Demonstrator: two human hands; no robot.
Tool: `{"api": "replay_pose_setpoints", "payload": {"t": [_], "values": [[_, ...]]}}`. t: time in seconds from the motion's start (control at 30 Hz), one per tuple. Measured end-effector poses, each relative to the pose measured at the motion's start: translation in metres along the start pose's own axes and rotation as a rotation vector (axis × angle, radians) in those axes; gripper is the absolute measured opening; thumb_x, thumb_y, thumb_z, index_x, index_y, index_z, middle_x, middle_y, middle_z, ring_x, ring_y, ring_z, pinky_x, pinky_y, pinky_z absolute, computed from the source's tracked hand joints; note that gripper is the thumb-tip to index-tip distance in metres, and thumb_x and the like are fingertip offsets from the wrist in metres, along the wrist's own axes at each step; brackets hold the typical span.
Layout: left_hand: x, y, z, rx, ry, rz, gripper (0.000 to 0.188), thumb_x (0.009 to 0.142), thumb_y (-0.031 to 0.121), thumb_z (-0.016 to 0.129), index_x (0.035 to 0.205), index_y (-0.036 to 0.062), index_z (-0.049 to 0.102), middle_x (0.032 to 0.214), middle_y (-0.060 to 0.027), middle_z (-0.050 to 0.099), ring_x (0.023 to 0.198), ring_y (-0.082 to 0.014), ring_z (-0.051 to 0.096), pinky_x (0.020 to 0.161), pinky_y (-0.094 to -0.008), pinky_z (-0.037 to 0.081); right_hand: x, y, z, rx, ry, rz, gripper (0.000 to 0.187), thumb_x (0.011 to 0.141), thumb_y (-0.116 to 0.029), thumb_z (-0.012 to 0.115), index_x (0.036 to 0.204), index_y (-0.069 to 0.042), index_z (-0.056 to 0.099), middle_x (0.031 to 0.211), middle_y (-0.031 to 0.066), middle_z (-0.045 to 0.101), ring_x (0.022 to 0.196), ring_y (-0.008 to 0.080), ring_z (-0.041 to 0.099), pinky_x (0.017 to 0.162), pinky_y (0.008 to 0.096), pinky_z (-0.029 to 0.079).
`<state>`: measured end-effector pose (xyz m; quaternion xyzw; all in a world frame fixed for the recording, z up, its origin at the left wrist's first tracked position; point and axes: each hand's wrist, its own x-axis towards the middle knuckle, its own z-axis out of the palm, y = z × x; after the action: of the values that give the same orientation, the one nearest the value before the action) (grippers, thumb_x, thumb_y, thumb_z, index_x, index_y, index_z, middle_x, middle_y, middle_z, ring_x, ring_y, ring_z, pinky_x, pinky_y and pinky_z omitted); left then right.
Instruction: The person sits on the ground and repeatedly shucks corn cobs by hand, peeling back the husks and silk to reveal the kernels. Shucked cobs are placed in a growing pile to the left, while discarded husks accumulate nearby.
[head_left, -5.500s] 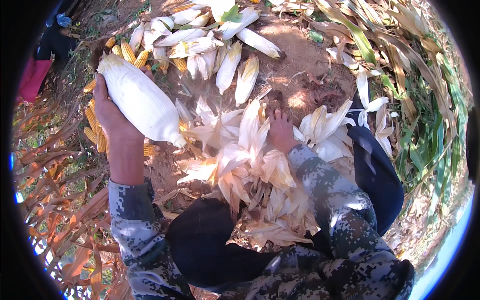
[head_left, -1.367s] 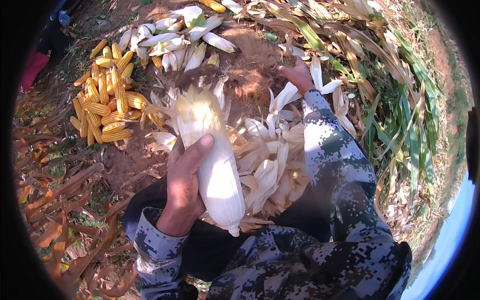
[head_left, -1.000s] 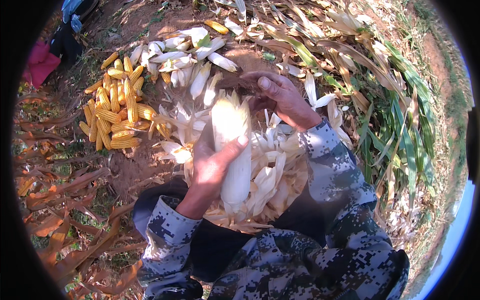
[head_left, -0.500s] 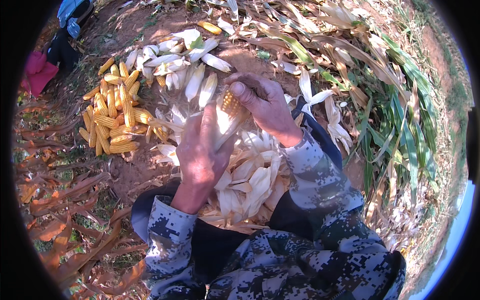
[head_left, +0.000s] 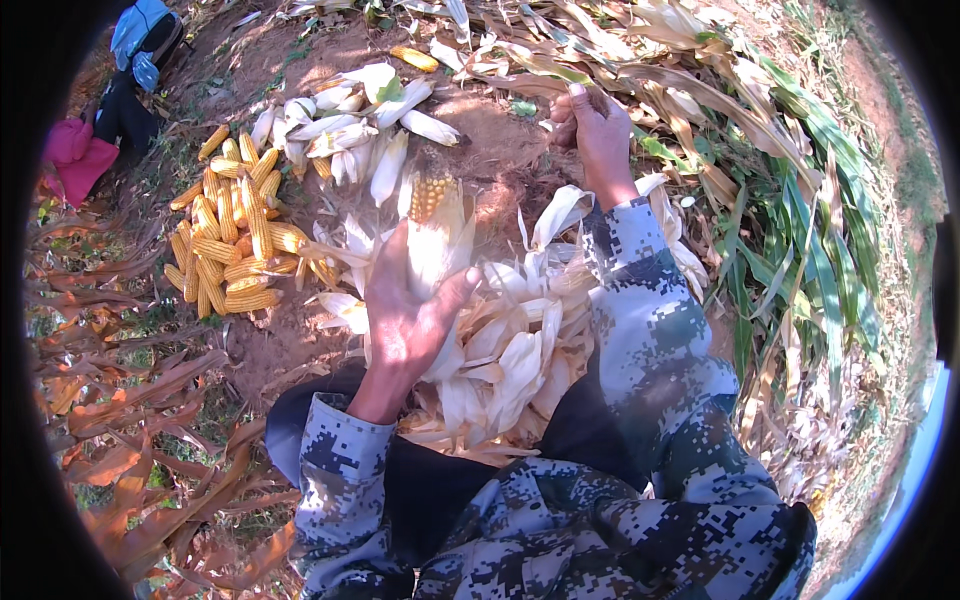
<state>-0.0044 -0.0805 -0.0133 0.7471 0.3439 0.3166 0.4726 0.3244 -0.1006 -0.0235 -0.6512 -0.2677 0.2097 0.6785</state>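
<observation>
1. While both hands' fingers worked together at one spot half a second ago, they are now well apart, and the widest thing, the spread of dry stalks and leaves [head_left: 700, 85], lies beyond the right fingers and out to their right.
2. Loose husks [head_left: 500, 370] are heaped on the near side of the left fingers and to their right, between the person's legs.
3. To the left of the left fingers, and apart from them, lies the pile of bare yellow cobs [head_left: 235, 230].
4. Beyond the left fingers is a smaller cluster of ears in pale husk [head_left: 340, 125].
5. The left hand [head_left: 405, 315] grasps the ear of corn [head_left: 440, 235] low down, thumb along its right side; the other fingers are partly hidden.
6. The right hand [head_left: 603, 140] has swung off the ear, out to the right and beyond the left fingers. Its fingers are curled; I cannot tell whether they pinch a dark scrap.
7. Smallest is the patch of kernels [head_left: 430, 197] at the tip, beyond the left fingers. A second ago husk covered it; by my judgement, stripping is only partly done, since husk wraps the lower part.
</observation>
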Motion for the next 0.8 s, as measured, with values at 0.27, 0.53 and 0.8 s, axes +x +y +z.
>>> {"api": "replay_pose_setpoints", "payload": {"t": [0.27,0.53,0.8], "values": [[0.012,0.009,0.0,-0.162,0.031,-0.11,0.085,0.081,0.044,0.091,0.135,-0.0121,0.056,0.123,-0.0243,0.067,0.116,-0.0328,0.064,0.103,-0.0437,0.049,-0.013,0.01,0.031,-0.336,-0.339,0.097,0.097,0.089,-0.055,0.08,0.149,0.013,0.045,0.136,0.022,0.064,0.112,0.032,0.07,0.103,0.038,0.054],[0.01,0.018,-0.005,-0.479,-0.006,-0.202,0.051,0.098,0.028,0.077,0.132,-0.0049,0.059,0.115,-0.0136,0.07,0.105,-0.0205,0.066,0.093,-0.0364,0.053,-0.127,-0.027,0.107,0.502,-0.55,0.273,0.052,0.101,-0.044,0.073,0.12,0.004,0.07,0.106,0.0061,0.073,0.089,0.0107,0.067,0.076,0.0256,0.056],[-0.009,0.006,0.013,-0.38,0.073,-0.024,0.06,0.098,0.039,0.078,0.133,-0.0051,0.057,0.12,-0.0118,0.066,0.109,-0.0183,0.062,0.096,-0.035,0.051,-0.152,-0.029,0.113,0.177,-0.346,0.083,0.033,0.107,-0.031,0.066,0.106,0.002,0.071,0.088,0.0006,0.07,0.077,0.0074,0.058,0.068,0.0262,0.05]]}}
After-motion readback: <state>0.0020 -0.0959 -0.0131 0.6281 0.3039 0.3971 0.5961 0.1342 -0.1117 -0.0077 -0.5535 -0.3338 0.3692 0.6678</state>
